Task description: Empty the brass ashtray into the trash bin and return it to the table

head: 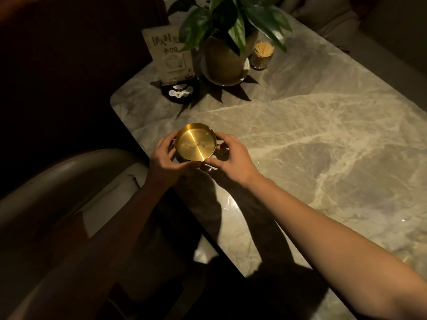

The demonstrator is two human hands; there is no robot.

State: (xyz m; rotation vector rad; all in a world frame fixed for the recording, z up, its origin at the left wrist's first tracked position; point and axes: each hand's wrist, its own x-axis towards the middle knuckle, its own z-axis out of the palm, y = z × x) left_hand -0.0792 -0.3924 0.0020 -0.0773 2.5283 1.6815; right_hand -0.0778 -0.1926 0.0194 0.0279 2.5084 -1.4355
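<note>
ashtray (196,142) sits between your hands, round, no long axis | left hand (164,155) and right hand (231,156) both curled on its rim | equally near | just above worktop (323,135) edge, contact unclear

sign (169,54): a pale card standing upright on the table (323,135), just left of the plant pot (223,63)
top line: large handwritten-style Chinese characters, partly covered by a leaf; not clear enough to read with confidence
second line: one Chinese character, which looks like 卡, followed by the number 09
lower part: a faint round printed panel, too dim to read
sign base (180,92): dark, with small pale stickers or tags; nothing legible on them
elsewhere: no readable text, brand or number
</note>
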